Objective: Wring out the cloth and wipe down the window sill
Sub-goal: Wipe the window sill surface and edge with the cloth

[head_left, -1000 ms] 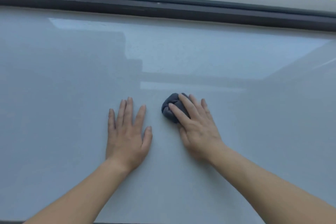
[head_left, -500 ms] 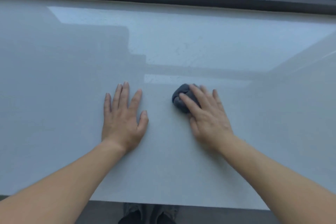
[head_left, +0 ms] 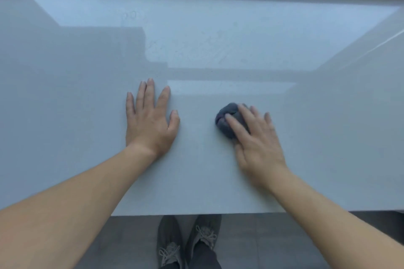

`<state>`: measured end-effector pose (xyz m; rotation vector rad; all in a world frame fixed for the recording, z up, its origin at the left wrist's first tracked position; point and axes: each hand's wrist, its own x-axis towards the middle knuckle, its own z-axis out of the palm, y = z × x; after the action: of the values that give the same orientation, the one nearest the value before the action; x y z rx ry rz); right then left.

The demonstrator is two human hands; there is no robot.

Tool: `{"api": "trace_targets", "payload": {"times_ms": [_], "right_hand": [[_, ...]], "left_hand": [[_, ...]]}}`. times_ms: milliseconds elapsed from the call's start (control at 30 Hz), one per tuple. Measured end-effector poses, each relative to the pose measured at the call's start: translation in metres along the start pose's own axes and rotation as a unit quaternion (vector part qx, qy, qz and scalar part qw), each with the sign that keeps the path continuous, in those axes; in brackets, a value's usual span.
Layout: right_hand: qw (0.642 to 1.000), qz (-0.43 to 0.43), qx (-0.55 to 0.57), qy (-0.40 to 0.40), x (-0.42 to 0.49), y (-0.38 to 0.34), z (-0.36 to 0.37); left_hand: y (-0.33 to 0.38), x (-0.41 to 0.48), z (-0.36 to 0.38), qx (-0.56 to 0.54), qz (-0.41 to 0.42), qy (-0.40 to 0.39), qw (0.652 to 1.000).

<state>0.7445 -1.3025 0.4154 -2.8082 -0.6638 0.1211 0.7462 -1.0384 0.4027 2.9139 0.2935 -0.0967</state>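
Glossy pale sill (head_left: pixel 306 137): one balled dark-grey cloth (head_left: pixel 230 109) under our right hand (head_left: pixel 258 144), fingers straight; left hand (head_left: pixel 150 124) flat, empty

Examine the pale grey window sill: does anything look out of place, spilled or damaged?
Nothing is spilled or broken. The dark grey cloth is bunched into a ball under the right hand rather than spread flat, and faint smudges show in the bright far patch of the glossy pale grey window sill.

No readable text, label, brand, number or sign anywhere in view.
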Motion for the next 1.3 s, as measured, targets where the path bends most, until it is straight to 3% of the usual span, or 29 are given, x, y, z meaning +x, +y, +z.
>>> {"api": "trace_targets", "payload": {"times_ms": [67, 133, 267, 367, 400, 500, 567, 700, 800, 867, 967, 1033, 1200, 1267, 1300], "right_hand": [[0.986, 0.158, 0.031, 0.037, 0.017, 0.007, -0.006], [0.980, 0.188, 0.040, 0.054, 0.010, -0.015, 0.001], [0.999, -0.048, 0.018, -0.012, -0.059, -0.078, 0.025], [0.993, -0.106, -0.002, -0.041, -0.062, -0.062, 0.018], [0.997, -0.070, -0.002, -0.029, -0.054, -0.051, 0.014], [0.988, 0.150, 0.028, 0.020, -0.029, -0.024, 0.002], [0.974, 0.216, 0.048, 0.050, -0.032, -0.038, 0.005], [0.999, 0.032, 0.038, 0.013, -0.088, -0.098, 0.030], [0.998, -0.046, 0.016, -0.033, -0.104, -0.085, 0.026], [1.000, 0.000, 0.003, -0.017, -0.099, -0.054, 0.014], [0.978, 0.201, 0.038, 0.047, -0.084, -0.012, -0.002], [0.965, 0.251, 0.039, 0.068, -0.084, -0.015, 0.001], [0.999, -0.038, 0.026, -0.019, -0.120, -0.035, 0.017], [0.998, -0.056, 0.010, -0.031, -0.113, -0.004, 0.007], [1.000, -0.014, 0.007, -0.019, -0.105, 0.014, 0.001]], "left_hand": [[0.000, 0.000, 0.001, -0.005, 0.002, 0.003, 1.000], [0.000, -0.001, 0.000, -0.008, 0.003, 0.003, 1.000], [0.000, 0.000, -0.003, 0.008, 0.015, -0.017, 1.000], [-0.001, -0.003, -0.005, 0.020, 0.044, -0.021, 0.999], [-0.001, -0.006, -0.007, 0.010, 0.058, -0.015, 0.998], [0.003, -0.027, -0.010, -0.030, 0.094, -0.008, 0.995], [0.007, -0.042, -0.009, -0.059, 0.098, -0.033, 0.993], [0.009, -0.053, 0.000, -0.010, 0.104, -0.050, 0.993], [0.008, -0.053, 0.002, 0.008, 0.109, -0.041, 0.993], [0.009, -0.053, 0.002, 0.004, 0.109, -0.044, 0.993], [0.010, -0.053, 0.001, 0.001, 0.106, -0.053, 0.993], [0.014, -0.053, -0.001, 0.010, 0.099, -0.046, 0.994], [0.041, -0.051, -0.002, -0.009, 0.105, -0.020, 0.994], [0.054, -0.047, 0.000, -0.038, 0.106, -0.026, 0.993], [0.061, -0.042, 0.001, -0.051, 0.100, -0.026, 0.993]]}}
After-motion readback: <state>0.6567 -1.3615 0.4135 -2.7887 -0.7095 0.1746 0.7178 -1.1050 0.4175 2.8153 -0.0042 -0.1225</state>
